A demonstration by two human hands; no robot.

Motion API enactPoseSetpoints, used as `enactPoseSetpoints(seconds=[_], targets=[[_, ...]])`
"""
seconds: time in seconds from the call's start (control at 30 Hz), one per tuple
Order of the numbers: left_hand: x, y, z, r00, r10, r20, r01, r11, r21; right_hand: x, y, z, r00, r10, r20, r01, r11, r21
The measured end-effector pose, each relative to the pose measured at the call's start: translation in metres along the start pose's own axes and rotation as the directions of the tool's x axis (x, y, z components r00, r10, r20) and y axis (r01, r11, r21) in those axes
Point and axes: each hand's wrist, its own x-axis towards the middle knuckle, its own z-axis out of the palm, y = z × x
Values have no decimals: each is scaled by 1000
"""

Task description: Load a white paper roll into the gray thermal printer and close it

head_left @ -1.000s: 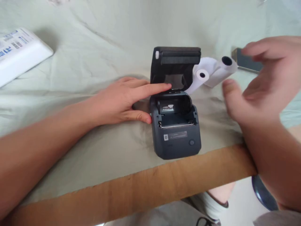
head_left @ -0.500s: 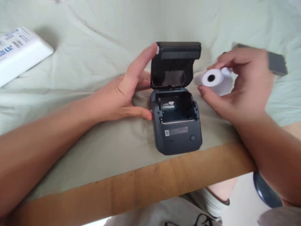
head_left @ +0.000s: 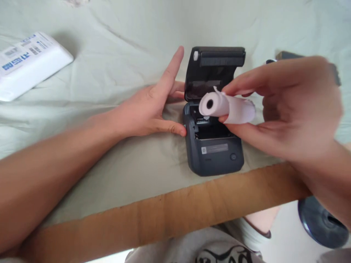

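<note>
A dark blue-black portable label printer [head_left: 216, 162] rests on the cloth with its lid [head_left: 216, 56] raised, and the paper bay partly shows. My left hand [head_left: 153, 109] is at its left side, fingers spread; the thumb tip touches the body and the index finger points upward beside the lid. Between thumb and fingers, my right hand [head_left: 290, 106] pinches a white paper roll [head_left: 238, 109]. The roll is held tilted above the bay, its dark core facing left and a loose end sticking up. It hides the bay's right part.
A white package [head_left: 35, 65] with printed labels lies at the far left. Behind my right hand a dark box [head_left: 289, 55] is partly hidden. The wooden table edge [head_left: 164, 210] runs along the front, and a round black object [head_left: 322, 223] is below at the right.
My right hand has brought the paper roll leftward from beside the printer to over its bay. My left index finger has come away from the lid's corner.
</note>
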Motion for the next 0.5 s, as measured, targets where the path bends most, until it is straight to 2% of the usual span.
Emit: enactPoseSetpoints(seconds=[0.13, 0.27, 0.37, 0.43, 0.47, 0.5], targets=[[2, -3, -4, 998, 5, 55, -10, 995, 97, 0, 19, 13, 993, -80, 82, 76, 996, 50], [3, -2, -6, 997, 28, 77, -36, 994, 104, -7, 26, 16, 975, -224, 19, 216, 957, 191], [1, -1, -4, 998, 21, 61, -26, 996, 86, -11, 14, 9, 938, -345, -29, 345, 925, 156], [0, -2, -3, 999, 28, 44, -32, 996, 86, -12, -1, -1, 940, -337, 47, 332, 938, 99], [0, -3, -2, 999, 28, 38, -31, 995, 91, -12, -8, -6, 952, -288, 106, 279, 956, 91], [0, -3, -2, 999, 29, 29, -32, 995, 99, -13, -13, -11, 969, -179, 170, 166, 982, 89]])
